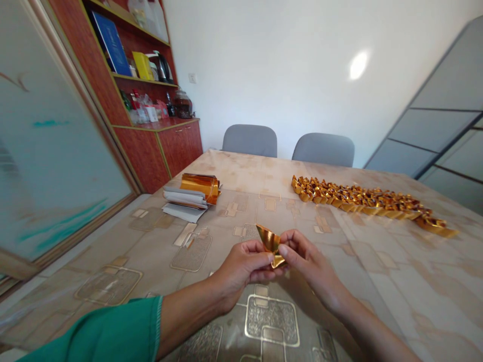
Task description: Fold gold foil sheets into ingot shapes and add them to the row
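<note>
We log our left hand [241, 264] and right hand [309, 259] together, both clamped on a shiny gold folded-foil piece [268, 240]; a long row of gold foil folds [362, 202] lies beyond.

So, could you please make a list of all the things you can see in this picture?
folded gold foil piece: one, gold, pinched between both hands
row of folded gold foil pieces: too many to count, gold, right side of table
roll of gold foil: one, gold, on the paper stack
paper stack: one, white, left side of table
table: one, beige patterned, under everything
chairs: two, grey, far side of table
cabinet: one, reddish-brown wood, far left
kettle: one, black, on cabinet shelf
sleeve: one, green, on left arm
left hand: one, lower centre
right hand: one, lower centre
</note>
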